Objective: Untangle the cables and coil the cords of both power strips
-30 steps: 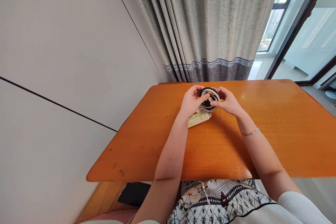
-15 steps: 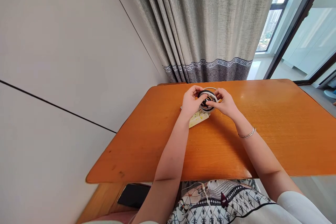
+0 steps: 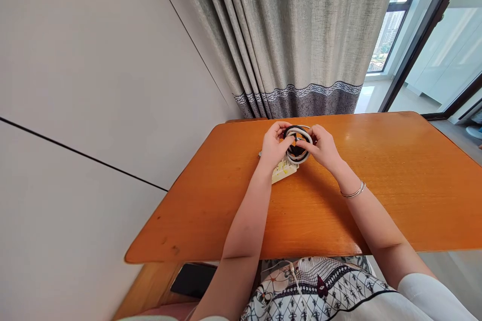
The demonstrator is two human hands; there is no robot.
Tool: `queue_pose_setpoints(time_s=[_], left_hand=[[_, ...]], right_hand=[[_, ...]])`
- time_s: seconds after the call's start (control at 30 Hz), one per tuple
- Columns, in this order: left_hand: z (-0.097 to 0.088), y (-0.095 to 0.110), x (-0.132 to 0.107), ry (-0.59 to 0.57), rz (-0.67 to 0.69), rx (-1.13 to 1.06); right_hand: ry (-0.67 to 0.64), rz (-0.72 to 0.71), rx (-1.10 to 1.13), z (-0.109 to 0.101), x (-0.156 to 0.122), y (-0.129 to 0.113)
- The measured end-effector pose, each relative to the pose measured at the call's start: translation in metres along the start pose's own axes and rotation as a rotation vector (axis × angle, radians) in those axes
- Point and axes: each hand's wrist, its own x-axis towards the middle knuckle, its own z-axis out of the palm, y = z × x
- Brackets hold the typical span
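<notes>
A coil of black and white cable (image 3: 299, 161) is held up between my two hands near the far side of the table. My left hand (image 3: 275, 144) grips the coil's left side, its thumb reaching inside the loop. From the right, my right hand (image 3: 321, 145) closes on the coil, thumb pointing into the ring. Some black piece, too small to make out, shows inside the loop between the thumbs. Below the coil lies a pale yellow power strip (image 3: 282, 172) with printed patterns, partly hidden by my left hand and wrist.
The orange-brown wooden table (image 3: 376, 160) has rounded corners. Behind it hangs a grey curtain (image 3: 301, 35); a pale wall (image 3: 94, 85) runs along the left. A dark phone-like slab (image 3: 193, 280) lies below the table's front edge, left of my lap.
The coil has tilted so its ring faces me more openly, and it sits slightly lower over the power strip. Both hands keep hold in nearly the same place.
</notes>
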Motion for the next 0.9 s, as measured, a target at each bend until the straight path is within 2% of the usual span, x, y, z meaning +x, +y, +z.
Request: queue_pose_setpoints(time_s=[0.13,0.27,0.37,0.5,0.6,0.77,0.83,0.9], left_hand=[[0.005,0.004,-0.005,-0.030,0.094,0.082],[0.009,0.007,-0.009,-0.061,0.128,0.149],[0.007,0.006,-0.008,-0.035,0.078,0.158],[0.001,-0.002,-0.003,-0.007,0.050,0.278],[-0.002,-0.009,-0.001,-0.138,-0.007,0.285],[-0.006,-0.017,-0.003,-0.451,-0.044,0.181],[-0.005,-0.018,-0.004,-0.502,-0.052,0.164],[-0.003,-0.020,-0.004,-0.497,-0.054,0.172]], right_hand=[[0.061,-0.004,-0.133,-0.009,0.002,0.006],[0.045,-0.002,-0.195,-0.020,0.003,0.008],[0.054,0.004,-0.139,-0.021,0.002,0.007],[-0.007,0.138,0.097,-0.016,0.002,0.010],[-0.027,0.206,0.213,-0.015,0.003,0.014],[0.018,0.178,0.140,-0.021,0.004,0.017],[0.025,0.175,0.118,-0.023,0.004,0.016],[0.014,0.175,0.120,-0.024,0.004,0.015]])
